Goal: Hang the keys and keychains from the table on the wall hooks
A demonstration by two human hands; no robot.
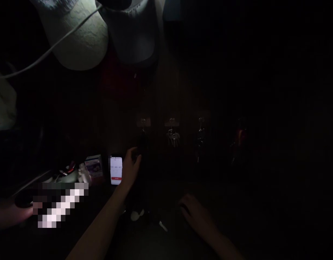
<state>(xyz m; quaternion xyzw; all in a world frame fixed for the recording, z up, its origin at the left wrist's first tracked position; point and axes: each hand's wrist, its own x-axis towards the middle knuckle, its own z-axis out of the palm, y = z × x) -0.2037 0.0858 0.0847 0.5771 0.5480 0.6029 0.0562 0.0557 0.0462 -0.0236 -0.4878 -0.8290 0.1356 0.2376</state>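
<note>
The scene is very dark. My left hand point(132, 162) is raised in front of the upright surface, just below a dark item point(143, 135) hanging from the leftmost hook point(143, 121); its thumb and forefinger are apart, and whether they touch the item is hard to see. Low on the right, my right hand point(194, 213) hovers over or rests on the dark surface, its fingers loosely bent and nothing visible in them. Between my forearms lie a white rounded piece point(136, 215) and a small pale strip point(163, 226).
A bunch of keys point(173, 136), another key ring point(200, 139) and a reddish item point(239, 136) hang farther right. Left are a lit phone point(116, 169), a small box point(94, 168) and another person's hand point(18, 215). Caps point(77, 39) and a white cord point(60, 39) hang above.
</note>
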